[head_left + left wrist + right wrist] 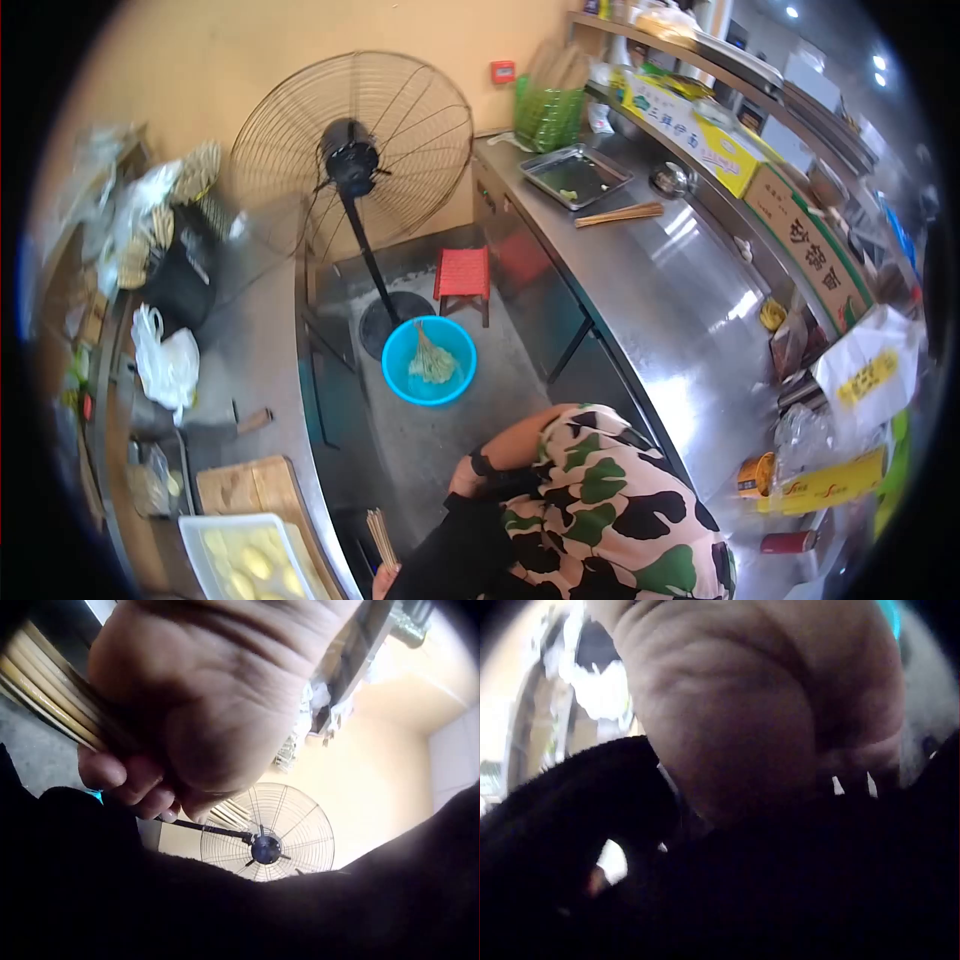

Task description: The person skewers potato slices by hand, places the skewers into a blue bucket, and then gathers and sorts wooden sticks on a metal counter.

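My left hand (384, 582) grips a bundle of thin wooden sticks (380, 538) at the lower edge of the head view. In the left wrist view the fingers (139, 778) of that hand curl round the sticks, whose ends come out on both sides of it. My right hand (465, 478), below a black wristband (484, 462), lies close against black cloth (460, 545) in front of the body. Its palm heel fills the right wrist view, while most of its fingers are hidden in shadow and cloth, so I cannot tell whether it holds anything.
A blue basin (393, 385) holding a stick bundle with a pale green mass stands on the floor. Behind it are a large fan (350, 160) and a red stool (462, 270). Steel counters flank both sides; a knife (254, 420) and potato tub (190, 550) are at left.
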